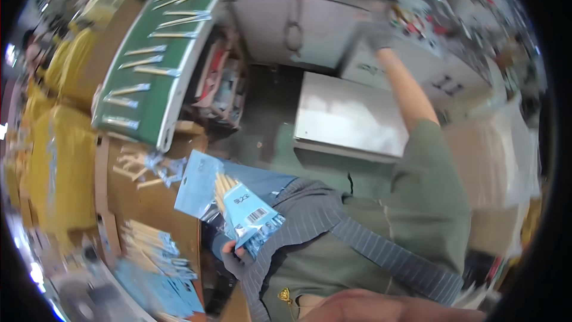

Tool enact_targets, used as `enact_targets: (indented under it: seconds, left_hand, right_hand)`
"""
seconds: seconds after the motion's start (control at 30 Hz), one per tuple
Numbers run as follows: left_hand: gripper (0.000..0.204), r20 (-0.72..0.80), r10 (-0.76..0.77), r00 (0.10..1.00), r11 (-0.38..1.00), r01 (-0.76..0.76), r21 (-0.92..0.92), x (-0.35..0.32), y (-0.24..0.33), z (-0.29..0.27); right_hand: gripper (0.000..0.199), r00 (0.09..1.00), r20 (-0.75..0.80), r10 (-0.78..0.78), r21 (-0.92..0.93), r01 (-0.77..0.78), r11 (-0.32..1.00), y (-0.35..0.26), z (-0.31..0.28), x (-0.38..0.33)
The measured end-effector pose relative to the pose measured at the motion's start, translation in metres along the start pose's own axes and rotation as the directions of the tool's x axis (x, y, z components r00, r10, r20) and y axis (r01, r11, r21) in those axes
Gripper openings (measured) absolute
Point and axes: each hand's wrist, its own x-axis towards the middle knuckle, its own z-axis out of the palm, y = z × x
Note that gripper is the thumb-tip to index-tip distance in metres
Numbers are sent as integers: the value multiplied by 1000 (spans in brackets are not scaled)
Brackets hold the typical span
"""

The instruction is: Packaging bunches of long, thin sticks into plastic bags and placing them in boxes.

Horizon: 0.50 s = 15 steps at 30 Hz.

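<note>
My left hand (234,250) is closed around the lower end of a blue and clear plastic packet (255,213), in front of my body. Pale wooden sticks (223,188) show inside the packet, and its flat blue header flap points away to the left. My right arm is stretched far forward to the right. Its hand (376,34), in a grey glove, is beside the top of a white machine cabinet (357,62); its fingers are smeared by motion, so I cannot make out any grip.
A green conveyor belt (146,42) at the left carries several wrapped sticks. Below it, a cardboard surface (128,194) holds loose sticks (143,170) and a pile of blue packets (158,280). Yellow sacks (59,167) stand far left. A white metal box (351,113) is ahead.
</note>
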Motion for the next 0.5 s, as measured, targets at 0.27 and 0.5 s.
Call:
enact_targets:
  seconds: [0.27, 0.5]
  left_hand:
    - [16, -91, 6, 996, 969, 17, 248, 9, 47, 32]
    - [12, -57, 48, 997, 959, -30, 282, 44, 73, 39]
  right_hand:
    - [88, 887, 302, 350, -534, -147, 833, 87, -74, 45]
    - [53, 958, 81, -274, -129, 283, 950, -14, -56, 19]
